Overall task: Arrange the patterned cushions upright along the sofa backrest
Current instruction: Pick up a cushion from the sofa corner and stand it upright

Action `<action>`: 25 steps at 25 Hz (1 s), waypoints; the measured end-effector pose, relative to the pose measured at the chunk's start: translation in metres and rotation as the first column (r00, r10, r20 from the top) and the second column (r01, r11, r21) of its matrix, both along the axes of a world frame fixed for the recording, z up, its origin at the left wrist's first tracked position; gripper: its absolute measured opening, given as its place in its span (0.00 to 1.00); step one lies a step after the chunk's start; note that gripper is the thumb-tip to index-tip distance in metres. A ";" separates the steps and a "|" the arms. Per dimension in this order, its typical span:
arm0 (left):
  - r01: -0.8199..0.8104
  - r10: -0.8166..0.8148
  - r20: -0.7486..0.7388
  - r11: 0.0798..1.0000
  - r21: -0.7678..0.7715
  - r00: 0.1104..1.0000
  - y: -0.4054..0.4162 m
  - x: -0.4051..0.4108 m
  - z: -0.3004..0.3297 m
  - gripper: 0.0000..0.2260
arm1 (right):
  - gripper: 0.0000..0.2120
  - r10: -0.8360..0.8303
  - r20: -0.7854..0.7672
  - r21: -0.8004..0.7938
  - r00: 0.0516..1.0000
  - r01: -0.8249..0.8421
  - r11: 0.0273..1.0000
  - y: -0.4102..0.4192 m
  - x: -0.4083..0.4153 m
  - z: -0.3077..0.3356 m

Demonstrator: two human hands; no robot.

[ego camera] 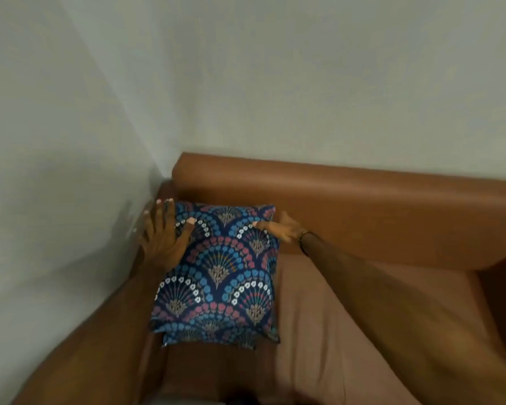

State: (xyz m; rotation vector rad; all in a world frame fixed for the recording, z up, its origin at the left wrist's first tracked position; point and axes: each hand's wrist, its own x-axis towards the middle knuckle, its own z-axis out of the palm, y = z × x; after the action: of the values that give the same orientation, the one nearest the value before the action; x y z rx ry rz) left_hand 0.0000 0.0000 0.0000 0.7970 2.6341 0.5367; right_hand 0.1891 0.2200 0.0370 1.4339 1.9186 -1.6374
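A dark blue patterned cushion (219, 273) with blue, pink and white fan motifs stands upright against the brown sofa backrest (348, 206), at the sofa's left end. My left hand (162, 235) lies spread over its upper left corner, thumb on the front face. My right hand (278, 228) holds its upper right corner, thumb on the front and fingers behind. A second patterned edge (205, 340) shows just under the cushion's bottom; whether it belongs to another cushion I cannot tell.
The sofa seat (333, 302) stretches to the right of the cushion. A pale wall (246, 83) rises behind the backrest and another wall (41, 171) closes the left side, forming a corner by the sofa's left armrest (164, 188).
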 end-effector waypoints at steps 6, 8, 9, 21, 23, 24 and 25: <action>-0.578 0.449 0.602 0.816 0.026 0.661 -0.036 -0.022 -0.062 0.66 | 0.41 -0.211 0.024 -0.364 0.977 0.205 0.908 -0.053 0.000 -0.077; -0.643 0.471 0.700 0.766 -0.024 0.536 -0.043 -0.036 -0.055 0.61 | 0.38 -0.265 -0.042 -0.463 0.963 0.216 0.859 -0.049 0.007 -0.074; -0.642 0.453 0.746 0.765 -0.044 0.489 -0.042 -0.035 -0.046 0.58 | 0.31 -0.285 -0.054 -0.498 0.957 0.221 0.838 -0.040 0.015 -0.072; -0.196 -0.162 0.704 0.896 0.398 0.691 0.157 0.187 0.010 0.46 | 0.41 -0.494 -0.210 -0.232 0.843 0.448 0.863 0.128 0.253 -0.008; -0.092 -0.231 0.687 0.912 0.399 0.689 0.204 0.242 -0.009 0.49 | 0.40 -0.546 -0.218 -0.203 0.809 0.509 0.836 0.170 0.313 -0.020; -0.062 -0.255 0.679 0.912 0.405 0.688 0.226 0.271 -0.022 0.50 | 0.36 -0.564 -0.230 -0.195 0.793 0.530 0.825 0.191 0.340 -0.031; -0.043 -0.265 0.668 0.912 0.407 0.696 0.253 0.304 -0.038 0.49 | 0.33 -0.587 -0.243 -0.182 0.772 0.558 0.810 0.214 0.371 -0.044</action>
State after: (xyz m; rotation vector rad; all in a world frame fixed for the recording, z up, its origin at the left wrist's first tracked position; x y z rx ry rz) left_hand 0.3036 0.2532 -0.0383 0.6637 1.7516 1.1119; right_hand 0.5603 0.4343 -0.0067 1.9671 1.5675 -2.2880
